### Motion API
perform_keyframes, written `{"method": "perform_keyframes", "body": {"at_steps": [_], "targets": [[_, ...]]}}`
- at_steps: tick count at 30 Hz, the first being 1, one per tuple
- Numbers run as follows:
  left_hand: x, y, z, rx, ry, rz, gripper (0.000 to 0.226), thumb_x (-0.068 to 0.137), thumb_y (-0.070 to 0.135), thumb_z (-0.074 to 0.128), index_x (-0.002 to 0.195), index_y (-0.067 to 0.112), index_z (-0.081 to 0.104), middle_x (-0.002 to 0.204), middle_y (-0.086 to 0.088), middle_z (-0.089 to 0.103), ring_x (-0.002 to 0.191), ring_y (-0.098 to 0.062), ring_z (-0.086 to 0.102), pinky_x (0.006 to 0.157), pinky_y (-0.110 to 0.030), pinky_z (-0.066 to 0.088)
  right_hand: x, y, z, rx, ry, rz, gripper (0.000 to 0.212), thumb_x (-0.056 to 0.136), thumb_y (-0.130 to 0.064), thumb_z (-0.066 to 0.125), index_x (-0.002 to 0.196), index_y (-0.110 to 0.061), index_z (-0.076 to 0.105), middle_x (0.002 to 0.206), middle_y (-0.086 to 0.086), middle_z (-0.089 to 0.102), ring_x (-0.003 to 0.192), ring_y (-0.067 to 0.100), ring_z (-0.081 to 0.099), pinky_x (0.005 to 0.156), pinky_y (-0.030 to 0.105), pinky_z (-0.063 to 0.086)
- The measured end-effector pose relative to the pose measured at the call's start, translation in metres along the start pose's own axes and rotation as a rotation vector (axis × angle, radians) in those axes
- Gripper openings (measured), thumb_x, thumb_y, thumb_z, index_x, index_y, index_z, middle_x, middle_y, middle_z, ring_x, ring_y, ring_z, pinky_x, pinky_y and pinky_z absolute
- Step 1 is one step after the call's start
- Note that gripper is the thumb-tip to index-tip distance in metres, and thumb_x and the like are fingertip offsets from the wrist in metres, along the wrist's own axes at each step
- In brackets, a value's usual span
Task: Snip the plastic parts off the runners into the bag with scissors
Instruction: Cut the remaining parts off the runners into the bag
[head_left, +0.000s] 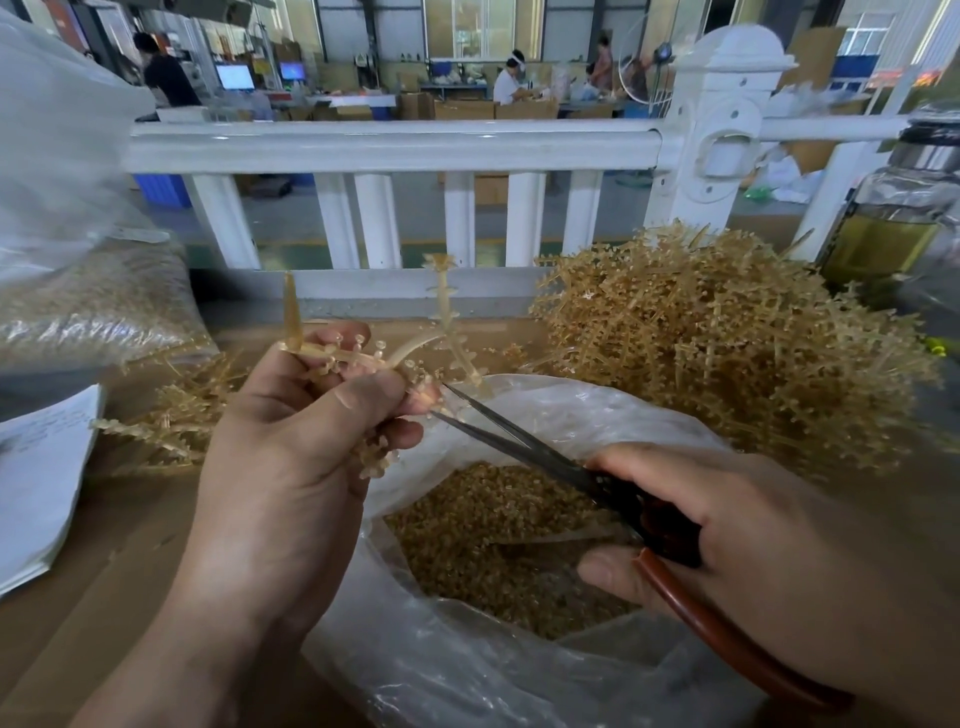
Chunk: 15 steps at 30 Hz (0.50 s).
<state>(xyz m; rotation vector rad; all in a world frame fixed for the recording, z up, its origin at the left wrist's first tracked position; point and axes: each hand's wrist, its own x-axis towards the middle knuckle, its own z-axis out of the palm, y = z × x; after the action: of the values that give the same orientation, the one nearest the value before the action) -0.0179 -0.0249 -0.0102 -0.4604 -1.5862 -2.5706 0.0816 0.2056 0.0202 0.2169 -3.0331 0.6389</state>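
The left grip (280, 452) pinches a tan runner (353, 358) over the open plastic bag (467, 665) of loose parts (493, 519); the right grip (753, 530) holds scissors (545, 460), blades parted at the runner.

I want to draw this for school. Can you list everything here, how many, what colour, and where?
runner: one, tan, above the bag
scissors: one, dark blades, at the runner
bag: one, clear, front middle
cut parts: many, tan, inside the bag
pile of runners: one, tan, back right
small pile: one, tan, left
papers: few, white, far left
bottle: one, yellowish, far right
railing: one, white, across the back
left hand: one, holding the runner
right hand: one, gripping the scissors
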Motion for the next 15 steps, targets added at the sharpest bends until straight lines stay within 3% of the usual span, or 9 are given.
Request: {"method": "perform_keyframes", "body": {"at_steps": [7,12,15], "targets": [[-0.008,-0.004,0.011,0.054,-0.071,0.011,0.034,0.074,0.005,0.070,0.107,0.008,0.066,0.079,-0.003,0.068,0.068,-0.018,0.069,0.059,-0.024,0.055,-0.001,-0.001,0.003,-0.014,0.007,0.014,0.071,0.060,-0.095,0.032,0.118,-0.054,0.042,0.109,-0.029,0.054,0.099,-0.007,0.052,0.074,0.024,0.053],[-0.008,-0.004,0.011,0.064,-0.079,0.007,0.034,0.069,0.005,0.076,0.101,0.015,0.071,0.080,-0.001,0.069,0.073,-0.016,0.068,0.060,-0.024,0.055,-0.002,-0.003,0.004,0.004,0.037,0.015,0.075,0.063,-0.093,0.035,0.117,-0.043,0.048,0.109,-0.025,0.058,0.097,-0.002,0.057,0.070,0.027,0.055],[-0.008,-0.003,0.011,0.077,-0.097,0.007,0.040,0.064,0.011,0.081,0.102,0.016,0.070,0.082,-0.001,0.069,0.074,-0.016,0.068,0.062,-0.025,0.056,-0.003,-0.004,0.004,0.013,0.041,0.016,0.071,0.064,-0.094,0.035,0.116,-0.047,0.048,0.106,-0.028,0.058,0.094,-0.007,0.057,0.066,0.023,0.055]]}}
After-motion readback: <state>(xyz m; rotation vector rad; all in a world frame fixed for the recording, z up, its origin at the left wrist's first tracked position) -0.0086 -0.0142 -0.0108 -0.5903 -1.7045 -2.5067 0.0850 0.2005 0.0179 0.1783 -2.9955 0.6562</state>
